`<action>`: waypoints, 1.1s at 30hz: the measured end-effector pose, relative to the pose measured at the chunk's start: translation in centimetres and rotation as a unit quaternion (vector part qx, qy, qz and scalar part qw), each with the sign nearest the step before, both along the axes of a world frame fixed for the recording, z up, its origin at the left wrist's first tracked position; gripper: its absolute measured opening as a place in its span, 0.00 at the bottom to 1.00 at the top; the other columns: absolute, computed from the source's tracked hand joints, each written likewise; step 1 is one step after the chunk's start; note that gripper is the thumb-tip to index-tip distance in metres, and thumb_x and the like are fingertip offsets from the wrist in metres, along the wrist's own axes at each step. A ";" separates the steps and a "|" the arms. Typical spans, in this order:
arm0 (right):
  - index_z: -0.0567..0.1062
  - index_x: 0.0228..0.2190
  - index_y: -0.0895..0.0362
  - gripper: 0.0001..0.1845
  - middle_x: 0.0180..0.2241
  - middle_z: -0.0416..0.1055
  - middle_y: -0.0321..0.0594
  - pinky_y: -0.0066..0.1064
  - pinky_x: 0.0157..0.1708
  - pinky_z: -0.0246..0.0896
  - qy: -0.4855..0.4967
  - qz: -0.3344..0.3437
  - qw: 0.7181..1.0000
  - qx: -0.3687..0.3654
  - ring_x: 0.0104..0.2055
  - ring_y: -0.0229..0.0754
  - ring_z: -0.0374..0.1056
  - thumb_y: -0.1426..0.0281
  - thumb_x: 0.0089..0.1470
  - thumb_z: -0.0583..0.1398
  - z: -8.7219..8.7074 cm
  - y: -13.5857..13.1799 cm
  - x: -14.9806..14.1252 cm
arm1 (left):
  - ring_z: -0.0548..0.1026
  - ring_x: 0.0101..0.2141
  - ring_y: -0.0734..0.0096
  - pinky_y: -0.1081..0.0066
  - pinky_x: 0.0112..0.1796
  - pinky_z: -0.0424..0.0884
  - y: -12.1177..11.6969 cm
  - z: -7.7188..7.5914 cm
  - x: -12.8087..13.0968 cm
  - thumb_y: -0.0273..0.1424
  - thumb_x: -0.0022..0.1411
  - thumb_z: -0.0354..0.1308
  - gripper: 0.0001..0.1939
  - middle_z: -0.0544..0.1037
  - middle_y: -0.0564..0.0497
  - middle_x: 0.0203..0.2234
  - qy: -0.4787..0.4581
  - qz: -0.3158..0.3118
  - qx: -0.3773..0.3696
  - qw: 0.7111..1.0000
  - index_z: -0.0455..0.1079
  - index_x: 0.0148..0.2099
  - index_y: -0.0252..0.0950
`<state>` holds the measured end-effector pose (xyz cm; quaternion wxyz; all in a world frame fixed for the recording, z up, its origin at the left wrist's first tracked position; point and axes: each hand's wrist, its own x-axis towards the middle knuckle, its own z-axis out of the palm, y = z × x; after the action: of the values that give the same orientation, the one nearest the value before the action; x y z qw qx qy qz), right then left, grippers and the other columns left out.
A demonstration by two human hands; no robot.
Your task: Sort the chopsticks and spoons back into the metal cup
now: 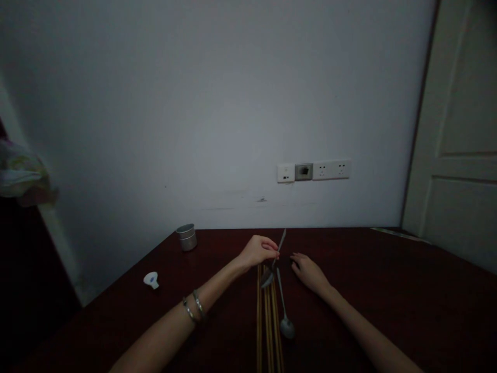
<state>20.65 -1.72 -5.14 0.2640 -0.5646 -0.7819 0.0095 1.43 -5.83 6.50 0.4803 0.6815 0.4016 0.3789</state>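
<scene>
Pinched by its handle in my left hand is a metal spoon, tilted with its bowl low, over the far ends of several wooden chopsticks. The chopsticks lie lengthwise towards me. A second metal spoon lies just right of them, bowl nearest me. My right hand rests on the table a little to the right, fingers stretched forward and holding nothing.
The dark red table meets the wall at the back. A metal cup stands at the far left, with a short white spoon lying nearer me. Sockets are on the wall; a door is at right.
</scene>
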 end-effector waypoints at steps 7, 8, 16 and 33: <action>0.71 0.44 0.63 0.20 0.48 0.66 0.50 0.32 0.52 0.50 0.008 0.001 1.000 -0.010 0.52 0.45 0.59 0.70 0.51 0.50 0.4 -0.2 0.0 | 0.70 0.20 0.76 0.76 0.24 0.64 -0.5 -0.8 2.8 0.26 0.40 0.62 0.09 0.74 0.50 0.18 -0.073 0.032 -0.004 0.997 0.69 0.28 0.30; 0.71 0.44 0.62 0.20 0.48 0.66 0.50 0.32 0.51 0.50 0.012 0.003 1.000 -0.011 0.52 0.44 0.59 0.70 0.51 0.50 0.4 -0.2 0.1 | 0.70 0.20 0.76 0.76 0.24 0.64 -0.6 -1.0 2.9 0.26 0.40 0.62 0.09 0.74 0.50 0.18 -0.076 0.032 -0.007 0.997 0.69 0.28 0.30; 0.75 0.36 0.60 0.14 0.40 0.72 0.46 0.33 0.47 0.56 0.191 0.015 0.981 -0.028 0.44 0.43 0.66 0.71 0.46 0.55 3.4 0.2 0.2 | 0.70 0.19 0.77 0.77 0.23 0.63 0.3 -2.4 2.5 0.26 0.39 0.64 0.10 0.74 0.50 0.18 -0.088 0.065 -0.021 0.994 0.69 0.27 0.29; 0.73 0.32 0.61 0.20 0.22 0.72 0.37 0.26 0.23 0.68 0.595 0.088 0.785 -0.150 0.24 0.36 0.68 0.68 0.32 0.67 9.1 -1.5 -2.3 | 0.69 0.17 0.77 0.77 0.21 0.62 0.1 -3.3 2.7 0.29 0.38 0.65 0.12 0.72 0.53 0.16 -0.077 0.043 -0.029 0.996 0.66 0.26 0.31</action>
<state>18.39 -3.18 3.99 0.5868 -0.4084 -0.5050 0.4835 4.14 -5.69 3.23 0.5127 0.6185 0.4027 0.4388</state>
